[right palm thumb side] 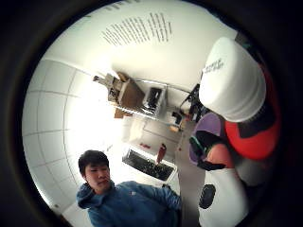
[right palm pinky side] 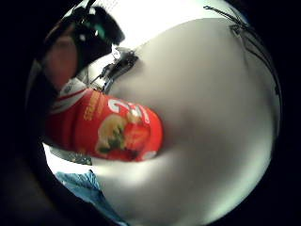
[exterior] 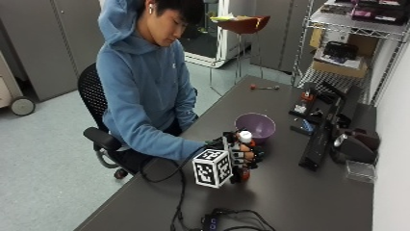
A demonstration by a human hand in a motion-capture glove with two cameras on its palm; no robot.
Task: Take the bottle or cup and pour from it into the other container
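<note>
Gloved right hand point(exterior: 242, 156) wraps the red bottle point(exterior: 244, 159) at mid-body, upright beside the purple bowl point(exterior: 255, 126). Looks light, smooth plastic; the white cap point(right palm thumb side: 232, 78) still on.

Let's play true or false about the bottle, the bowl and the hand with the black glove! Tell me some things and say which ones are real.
1. The gloved right hand grips the bottle. True.
2. The bottle has a blue cap. False: the cap is white.
3. The bottle's label is red with pictures of fruit. True.
4. The purple bowl is tipped on its side. False: it sits upright on the table.
5. The bottle stands upright beside the bowl. True, in the outside view.
6. The bottle is upside down over the bowl, pouring. False: its cap points up, and nothing is being poured.
</note>
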